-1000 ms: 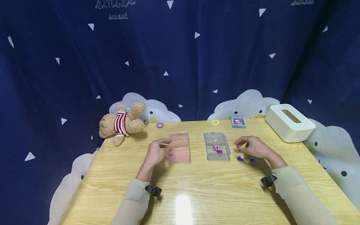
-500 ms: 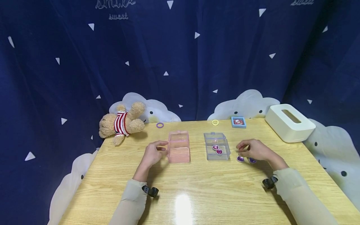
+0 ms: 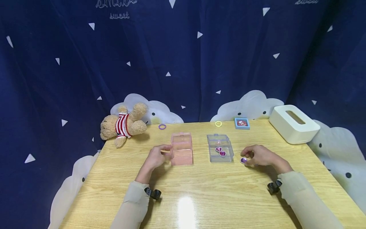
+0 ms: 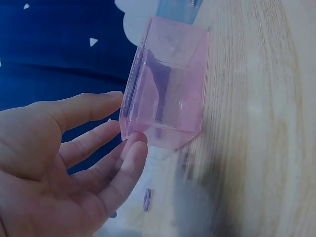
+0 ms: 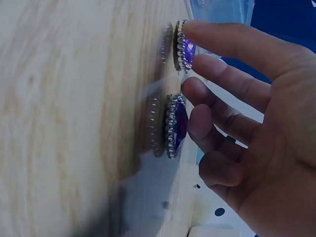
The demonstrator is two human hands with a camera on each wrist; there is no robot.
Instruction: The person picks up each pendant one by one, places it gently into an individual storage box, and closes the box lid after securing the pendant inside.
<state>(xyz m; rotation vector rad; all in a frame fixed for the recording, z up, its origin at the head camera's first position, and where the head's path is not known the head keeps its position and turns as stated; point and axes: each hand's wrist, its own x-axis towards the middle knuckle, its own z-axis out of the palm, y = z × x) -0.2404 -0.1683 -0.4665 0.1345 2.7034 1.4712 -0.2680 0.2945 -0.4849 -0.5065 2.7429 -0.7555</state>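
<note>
My left hand (image 3: pixel 155 156) is at the left side of a see-through pink box (image 3: pixel 181 157), which stands with its lid up. In the left wrist view the loosely bent fingers (image 4: pixel 131 170) reach the box's near corner, fingertips right at its rim. My right hand (image 3: pixel 261 156) is low over two purple gems with beaded silver rims. Its fingertips are right at the left gem (image 3: pixel 243 160), overlapping its rim in the right wrist view. The other gem (image 5: pixel 177 126) lies beneath the curved fingers and is mostly hidden in the head view. Both gems rest on the table.
Between the hands stands an opened clear greyish box (image 3: pixel 213 157) holding two pink gems (image 3: pixel 222 153). Farther back are a purple ring (image 3: pixel 162 127), a yellow ring (image 3: pixel 218 123) and a small blue frame (image 3: pixel 241 123). A teddy bear (image 3: pixel 123 125) lies left; a white tissue box (image 3: pixel 295 124) stands right.
My left hand has drawn back leftward from over the pink box to its left side. My right hand has come down onto the purple gems, now covering most of the right one.
</note>
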